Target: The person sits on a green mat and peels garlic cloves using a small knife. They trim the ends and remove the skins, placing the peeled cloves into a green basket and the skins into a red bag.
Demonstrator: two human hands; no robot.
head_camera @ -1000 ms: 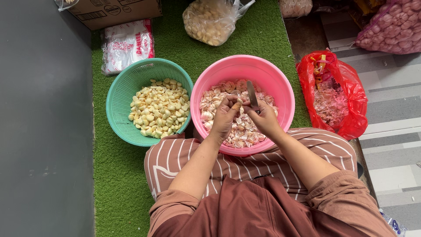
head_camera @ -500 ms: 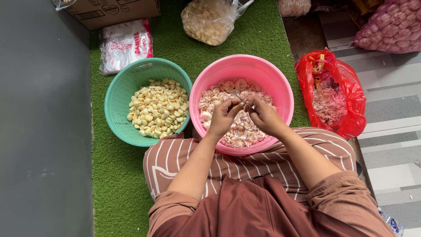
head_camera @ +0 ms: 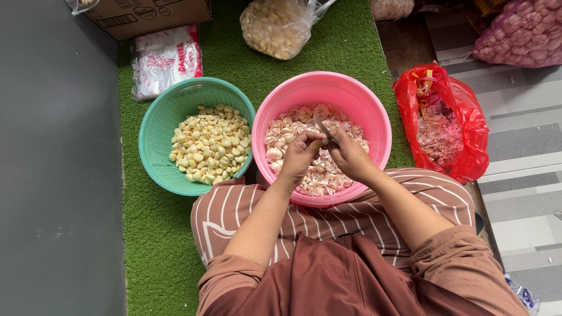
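Note:
Both hands work together over a pink basin [head_camera: 357, 96] filled with unpeeled garlic cloves [head_camera: 281, 131]. My left hand [head_camera: 300, 157] pinches one garlic clove [head_camera: 318, 142] between its fingertips. My right hand [head_camera: 350, 157] grips a small knife [head_camera: 325, 130], with the blade laid against that clove. The hands touch above the middle of the basin. The basin rests against my striped lap. To the left stands a green basket [head_camera: 161, 117] of peeled, pale yellow cloves [head_camera: 211, 143].
A red plastic bag [head_camera: 468, 126] of garlic skins lies at the right. At the back are a clear bag of peeled cloves [head_camera: 278, 26], a white packet [head_camera: 167, 58], a cardboard box [head_camera: 149, 14] and a pink mesh sack [head_camera: 524, 29]. Everything sits on a green turf mat [head_camera: 149, 234].
The knife blade pointed up a second ago; it now lies lower against the clove. Both hands stay close together over the pink basin.

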